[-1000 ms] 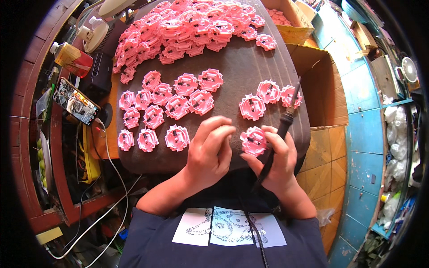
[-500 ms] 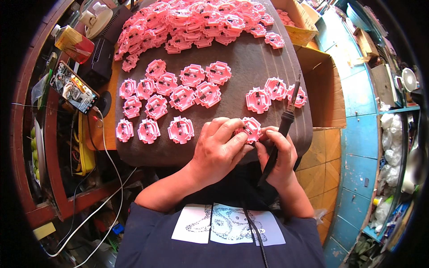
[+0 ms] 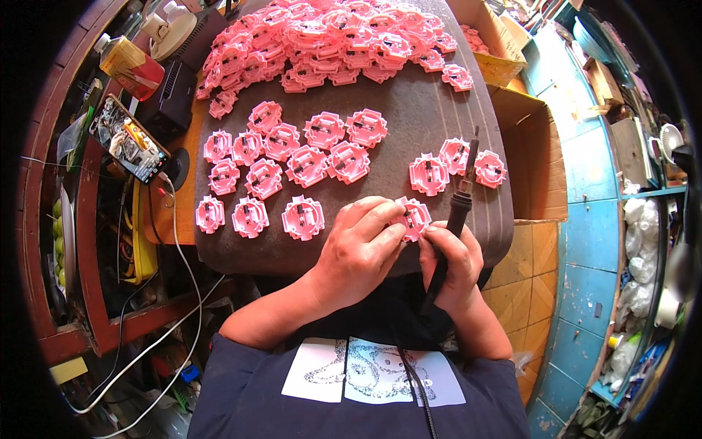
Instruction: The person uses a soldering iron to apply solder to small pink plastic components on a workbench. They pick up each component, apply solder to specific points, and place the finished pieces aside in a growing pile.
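Your left hand (image 3: 360,252) is pinching a pink plastic part (image 3: 414,218) at the near edge of the dark desk (image 3: 409,124), fingers (image 3: 380,219) closed on its left side. Your right hand (image 3: 453,263) is gripping the black handle of a soldering iron (image 3: 457,212), fingers wrapped tight around it, thumb touching the same pink part; the iron is pointing away from you toward the desk's right side. Three more pink parts (image 3: 457,164) are lying just beyond the iron. Rows of pink parts (image 3: 285,168) are sitting toward the left edge. A heaped pile (image 3: 329,36) is covering the far edge. A phone (image 3: 130,140) is lying off the left edge, near a can (image 3: 131,64).
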Demonstrator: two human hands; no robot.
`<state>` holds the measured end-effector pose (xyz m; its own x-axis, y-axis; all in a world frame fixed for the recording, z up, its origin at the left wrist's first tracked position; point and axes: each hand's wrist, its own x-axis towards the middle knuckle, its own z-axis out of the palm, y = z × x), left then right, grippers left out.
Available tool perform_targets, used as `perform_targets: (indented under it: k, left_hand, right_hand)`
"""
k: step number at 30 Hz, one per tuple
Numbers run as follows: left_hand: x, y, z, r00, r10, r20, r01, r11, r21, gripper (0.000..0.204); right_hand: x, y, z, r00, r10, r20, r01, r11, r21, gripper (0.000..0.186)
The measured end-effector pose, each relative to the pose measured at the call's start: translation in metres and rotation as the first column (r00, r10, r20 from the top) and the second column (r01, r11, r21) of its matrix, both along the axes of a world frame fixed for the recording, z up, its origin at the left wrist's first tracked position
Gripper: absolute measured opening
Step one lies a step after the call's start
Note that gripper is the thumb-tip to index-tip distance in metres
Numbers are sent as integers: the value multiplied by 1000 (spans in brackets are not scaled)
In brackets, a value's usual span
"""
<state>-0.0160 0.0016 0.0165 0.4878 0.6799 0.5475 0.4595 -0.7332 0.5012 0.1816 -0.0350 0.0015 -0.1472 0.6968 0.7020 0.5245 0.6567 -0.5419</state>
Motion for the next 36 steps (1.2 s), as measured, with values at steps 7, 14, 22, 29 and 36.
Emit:
perform_targets:
  k: [7, 14, 22, 29, 36]
  left_hand:
    - [6, -13, 5, 982, 0, 189, 33, 985, -170, 38]
    - [11, -7, -2, 987, 3, 161, 29, 980, -197, 28]
    - [15, -5, 0, 987, 50, 155, -17, 978, -208, 21]
    - [15, -5, -1, 982, 69, 175, -36, 982, -187, 21]
    - [14, -5, -2, 972, 89, 217, -45, 979, -201, 21]
  right_hand:
    - [-5, 1, -1, 997, 15, -74, -18, 999, -46, 41]
    - [-8, 0, -2, 992, 10, -128, -19, 998, -67, 48]
    - [-4, -9, -5, 994, -38, -102, 48, 995, 93, 45]
    - [-2, -7, -4, 995, -21, 98, 8, 992, 127, 43]
    - [-8, -1, -4, 1000, -18, 6, 17, 994, 104, 44]
